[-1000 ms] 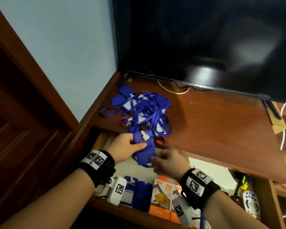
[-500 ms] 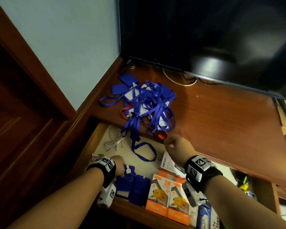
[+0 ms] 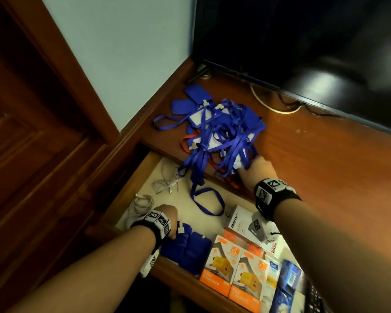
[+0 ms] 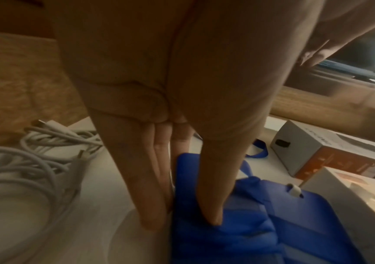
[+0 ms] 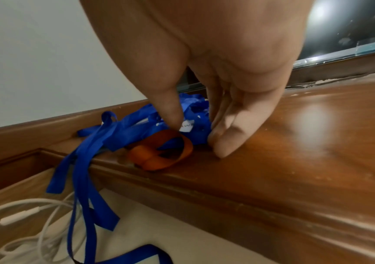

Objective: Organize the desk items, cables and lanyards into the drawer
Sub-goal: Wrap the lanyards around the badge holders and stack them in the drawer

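A tangled pile of blue lanyards [image 3: 221, 132] with blue badge holders lies on the desk's left end, an orange lanyard [image 5: 159, 157] under its near edge. Several blue straps hang over the desk edge into the open drawer [image 3: 131, 184]. My right hand [image 3: 255, 168] is at the pile's near right edge; thumb and fingers [image 5: 222, 142] pinch a blue badge holder with a white label there. My left hand [image 3: 167, 215] is at the drawer's front left. It pinches an upright blue badge holder [image 4: 249, 232] between thumb and straight fingers, next to another blue holder [image 3: 196, 249].
White cables [image 3: 165, 181] lie coiled at the drawer's left side. Orange-and-white boxes [image 3: 233, 265] and a white box [image 3: 239, 220] fill the drawer's right front. A dark screen [image 3: 303, 37] stands at the back of the wooden desk [image 3: 325, 166], with a wall to the left.
My left hand carried the blue badge holder from the desk edge down to the drawer's front left. My right hand let go of it and moved up to the lanyard pile.
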`<act>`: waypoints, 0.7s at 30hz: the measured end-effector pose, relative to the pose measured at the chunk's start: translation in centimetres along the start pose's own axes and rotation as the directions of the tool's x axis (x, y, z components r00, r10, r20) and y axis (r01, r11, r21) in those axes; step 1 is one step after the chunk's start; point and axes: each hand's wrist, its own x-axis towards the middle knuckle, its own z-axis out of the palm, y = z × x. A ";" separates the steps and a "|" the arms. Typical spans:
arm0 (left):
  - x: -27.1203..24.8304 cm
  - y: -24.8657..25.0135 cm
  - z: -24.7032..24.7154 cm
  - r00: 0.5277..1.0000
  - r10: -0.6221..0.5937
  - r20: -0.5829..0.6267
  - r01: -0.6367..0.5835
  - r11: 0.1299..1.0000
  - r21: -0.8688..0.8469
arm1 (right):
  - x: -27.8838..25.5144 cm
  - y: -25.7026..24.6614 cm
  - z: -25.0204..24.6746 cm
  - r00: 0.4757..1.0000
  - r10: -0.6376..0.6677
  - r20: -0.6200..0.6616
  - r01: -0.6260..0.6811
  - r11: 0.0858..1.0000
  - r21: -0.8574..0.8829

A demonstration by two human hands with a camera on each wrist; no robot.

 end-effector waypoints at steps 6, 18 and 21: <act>-1.0 -0.4 -1.3 0.999 -0.034 -0.035 0.036 0.998 0.042 | 1.5 -0.2 0.7 0.992 0.117 0.035 -0.119 0.992 0.045; -5.2 1.1 -2.3 0.969 0.233 -0.080 -0.214 0.957 0.196 | 0.1 1.3 -2.0 0.979 0.195 -0.061 -0.142 0.866 0.480; -5.6 1.3 -2.9 0.973 0.212 -0.095 -0.187 0.957 0.223 | -0.9 2.1 -3.3 0.978 0.159 -0.138 -0.070 0.864 0.499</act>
